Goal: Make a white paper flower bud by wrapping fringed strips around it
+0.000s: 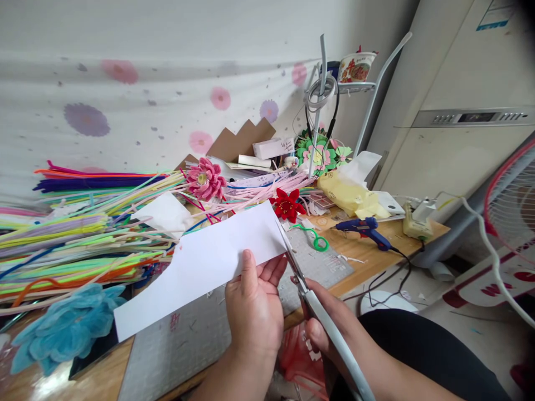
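My left hand [256, 303] grips a sheet of white paper [221, 245], thumb on top and fingers beneath. The paper has a curved cut-out along its left part and is held above a grey cutting mat [179, 340]. In my right hand [334, 323] is a pair of scissors [301, 283] with long metal blades. The blades point up and away, lying at the right edge of the paper. Whether they are biting into it I cannot tell. Just beyond the paper are a red flower [288, 205] and a green curled pipe cleaner [318, 240].
Bundles of coloured pipe cleaners [75, 239] cover the table's left side, with a blue fuzzy flower [69, 326] in front. A pink flower [204, 179] lies behind. To the right are a blue glue gun [363, 228], a power strip [418, 220] and a fan [512, 195].
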`<action>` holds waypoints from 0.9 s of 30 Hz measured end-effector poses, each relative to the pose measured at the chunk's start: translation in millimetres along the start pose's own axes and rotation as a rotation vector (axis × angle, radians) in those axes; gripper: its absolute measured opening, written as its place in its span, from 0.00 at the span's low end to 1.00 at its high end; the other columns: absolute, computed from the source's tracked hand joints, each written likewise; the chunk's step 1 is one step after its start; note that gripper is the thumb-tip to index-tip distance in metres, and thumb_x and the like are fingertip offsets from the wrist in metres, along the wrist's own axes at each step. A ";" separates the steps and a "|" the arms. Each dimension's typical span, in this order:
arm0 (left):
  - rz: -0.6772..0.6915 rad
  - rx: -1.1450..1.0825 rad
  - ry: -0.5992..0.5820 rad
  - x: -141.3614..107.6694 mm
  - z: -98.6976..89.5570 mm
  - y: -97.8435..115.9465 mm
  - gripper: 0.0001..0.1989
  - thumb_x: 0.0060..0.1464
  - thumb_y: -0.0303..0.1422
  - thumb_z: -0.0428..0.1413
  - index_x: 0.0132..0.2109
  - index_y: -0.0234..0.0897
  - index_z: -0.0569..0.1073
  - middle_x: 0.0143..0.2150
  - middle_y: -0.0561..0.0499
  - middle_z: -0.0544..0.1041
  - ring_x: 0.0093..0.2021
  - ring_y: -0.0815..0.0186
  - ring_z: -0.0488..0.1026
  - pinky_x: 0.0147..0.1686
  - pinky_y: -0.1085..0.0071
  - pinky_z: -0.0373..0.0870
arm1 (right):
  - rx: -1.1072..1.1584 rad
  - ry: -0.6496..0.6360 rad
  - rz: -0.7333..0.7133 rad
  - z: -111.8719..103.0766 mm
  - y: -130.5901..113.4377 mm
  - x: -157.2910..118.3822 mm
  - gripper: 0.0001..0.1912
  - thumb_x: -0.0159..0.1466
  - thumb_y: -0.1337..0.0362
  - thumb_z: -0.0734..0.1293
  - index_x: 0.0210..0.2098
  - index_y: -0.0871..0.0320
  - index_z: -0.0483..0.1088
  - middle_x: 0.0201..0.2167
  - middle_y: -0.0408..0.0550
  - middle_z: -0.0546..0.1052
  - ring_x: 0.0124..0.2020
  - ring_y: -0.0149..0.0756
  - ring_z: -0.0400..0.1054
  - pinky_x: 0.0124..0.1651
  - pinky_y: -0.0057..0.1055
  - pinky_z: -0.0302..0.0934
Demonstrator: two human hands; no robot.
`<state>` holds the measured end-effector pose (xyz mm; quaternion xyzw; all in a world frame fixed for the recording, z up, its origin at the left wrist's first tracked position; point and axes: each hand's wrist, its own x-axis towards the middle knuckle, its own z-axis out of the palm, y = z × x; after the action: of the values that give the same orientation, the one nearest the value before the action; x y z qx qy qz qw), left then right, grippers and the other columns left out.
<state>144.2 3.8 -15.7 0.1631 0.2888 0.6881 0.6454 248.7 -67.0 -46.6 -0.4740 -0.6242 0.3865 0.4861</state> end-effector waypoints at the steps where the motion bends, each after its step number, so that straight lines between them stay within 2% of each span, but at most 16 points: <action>1: -0.003 -0.001 0.003 0.7 -0.3 -0.1 0.12 0.56 0.34 0.56 0.42 0.27 0.75 0.32 0.38 0.82 0.32 0.58 0.81 0.34 0.65 0.79 | -0.003 -0.003 0.002 -0.3 0.1 -0.1 0.30 0.61 0.41 0.60 0.54 0.54 0.63 0.39 0.50 0.76 0.37 0.41 0.69 0.47 0.38 0.63; 6: -0.015 0.003 0.001 2.7 -1.5 -1.3 0.13 0.56 0.35 0.56 0.42 0.27 0.75 0.32 0.38 0.82 0.32 0.58 0.81 0.34 0.65 0.79 | 0.003 -0.001 -0.002 -0.9 0.3 -1.1 0.29 0.61 0.42 0.61 0.55 0.52 0.62 0.45 0.51 0.75 0.40 0.41 0.69 0.48 0.36 0.62; 11: -0.016 0.005 0.010 2.1 -1.1 -1.5 0.13 0.56 0.35 0.56 0.41 0.27 0.75 0.32 0.38 0.82 0.31 0.58 0.81 0.34 0.65 0.79 | 0.011 -0.008 -0.006 -0.9 0.1 -0.5 0.28 0.62 0.44 0.61 0.56 0.52 0.62 0.42 0.49 0.75 0.40 0.41 0.69 0.48 0.36 0.62; 15: -0.017 -0.007 0.009 1.8 -1.2 -0.5 0.13 0.55 0.34 0.57 0.42 0.27 0.75 0.32 0.38 0.82 0.31 0.58 0.81 0.34 0.65 0.79 | -0.007 0.002 -0.020 -2.0 -0.2 -1.0 0.27 0.62 0.46 0.62 0.55 0.53 0.62 0.45 0.50 0.74 0.43 0.42 0.68 0.49 0.36 0.62; 22: -0.020 -0.015 0.006 0.8 0.5 1.4 0.12 0.57 0.34 0.55 0.41 0.28 0.75 0.31 0.39 0.82 0.33 0.58 0.81 0.35 0.64 0.79 | -0.030 0.035 0.044 -1.4 5.2 -2.9 0.29 0.59 0.43 0.64 0.52 0.55 0.65 0.32 0.46 0.74 0.31 0.37 0.66 0.37 0.32 0.62; 27: -0.020 -0.010 0.011 1.0 1.1 3.6 0.11 0.57 0.34 0.56 0.42 0.28 0.75 0.31 0.40 0.82 0.33 0.59 0.81 0.35 0.64 0.79 | 0.085 0.017 0.153 3.9 10.8 -3.5 0.31 0.58 0.41 0.64 0.51 0.57 0.65 0.21 0.40 0.68 0.20 0.30 0.60 0.24 0.26 0.59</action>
<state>141.9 5.0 -12.8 0.1532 0.2902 0.6839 0.6516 247.5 -67.8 -58.5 -0.5027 -0.5650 0.4445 0.4801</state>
